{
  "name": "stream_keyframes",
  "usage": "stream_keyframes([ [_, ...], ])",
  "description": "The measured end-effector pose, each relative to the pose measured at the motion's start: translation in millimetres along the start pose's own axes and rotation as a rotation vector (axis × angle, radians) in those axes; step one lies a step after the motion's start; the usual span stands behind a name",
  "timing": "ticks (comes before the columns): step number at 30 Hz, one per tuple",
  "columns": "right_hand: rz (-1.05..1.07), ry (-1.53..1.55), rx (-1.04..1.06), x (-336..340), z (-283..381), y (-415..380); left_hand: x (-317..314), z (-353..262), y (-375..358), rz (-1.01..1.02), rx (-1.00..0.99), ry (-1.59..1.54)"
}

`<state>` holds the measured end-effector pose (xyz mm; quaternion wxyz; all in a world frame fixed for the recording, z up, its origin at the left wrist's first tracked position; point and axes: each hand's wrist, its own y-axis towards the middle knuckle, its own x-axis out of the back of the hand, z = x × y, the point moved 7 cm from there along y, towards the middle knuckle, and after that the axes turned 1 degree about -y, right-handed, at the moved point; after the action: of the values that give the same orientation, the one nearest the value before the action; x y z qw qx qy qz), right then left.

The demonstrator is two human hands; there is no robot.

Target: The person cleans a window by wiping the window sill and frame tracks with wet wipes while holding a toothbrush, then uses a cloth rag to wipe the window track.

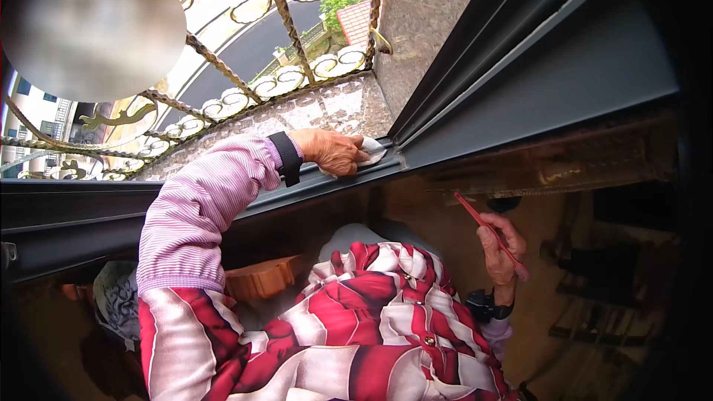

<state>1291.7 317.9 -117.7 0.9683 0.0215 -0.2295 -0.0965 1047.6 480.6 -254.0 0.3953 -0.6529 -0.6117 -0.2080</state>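
My left hand (336, 152) reaches across to the window sill, its fingers closed on a small white cloth (373, 151). The cloth is pressed into the grey metal window track (319, 178), close to the corner where the track meets the side frame. My right hand (502, 245) is held lower, off to the right and apart from the window. Its fingers are wrapped round the handle of a slim red toothbrush (471, 210), whose pinkish bristle end sits below the hand. Part of the handle is hidden by the fingers.
Beyond the track is a stone ledge (349, 104) with an ornate metal grille (286, 15). A dark window frame (535, 82) rises on the right. Near my body at the left are a brown wooden piece (264, 276) and a patterned cloth item (117, 301).
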Motion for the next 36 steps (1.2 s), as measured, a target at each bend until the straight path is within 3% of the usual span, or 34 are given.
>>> stream_keyframes([
  [1,-0.003,0.004,-0.001,0.2,-0.3,-0.4,-12.5,16.1,7.6,0.059,-0.146,0.067],
  [3,0.01,-0.022,-0.019,0.5,1.1,-0.2,-11.7,16.1,14.3,0.146,-0.195,0.102],
  [5,0.02,-0.026,-0.033,0.0,1.8,1.0,16.8,-0.5,17.6,0.202,-0.003,0.042],
  [6,0.017,-0.017,-0.037,0.0,1.8,1.2,18.2,1.9,21.2,0.09,0.013,0.01],
  [8,0.014,0.01,-0.047,-0.7,2.5,-1.9,25.2,-8.8,24.6,0.08,-0.017,0.138],
  [10,-0.007,0.042,-0.042,1.9,5.1,-2.3,23.1,3.7,21.0,-0.127,0.044,0.237],
  [11,-0.02,0.063,-0.042,3.7,6.9,-1.6,19.9,6.1,24.2,-0.149,-0.029,0.289],
  [12,0.021,0.05,-0.051,3.1,11.6,-8.8,14.2,17.1,23.1,-0.107,0.172,0.237],
  [16,-0.056,-0.105,0.263,19.9,25.9,12.0,42.0,1.2,24.9,-0.187,0.026,0.203],
  [17,-0.028,-0.06,0.173,19.2,19.4,10.8,40.2,8.0,26.5,-0.163,0.059,0.232],
  [21,-0.092,-0.04,0.202,22.4,9.3,4.9,23.8,42.0,56.1,-0.092,0.07,0.182],
  [28,-0.118,-0.051,0.221,25.5,3.6,-4.5,40.5,36.7,137.9,-0.194,0.144,0.003],
  [36,-0.174,-0.069,0.28,29.3,9.0,-13.3,42.0,31.8,160.5,-0.218,0.174,-0.077],
])
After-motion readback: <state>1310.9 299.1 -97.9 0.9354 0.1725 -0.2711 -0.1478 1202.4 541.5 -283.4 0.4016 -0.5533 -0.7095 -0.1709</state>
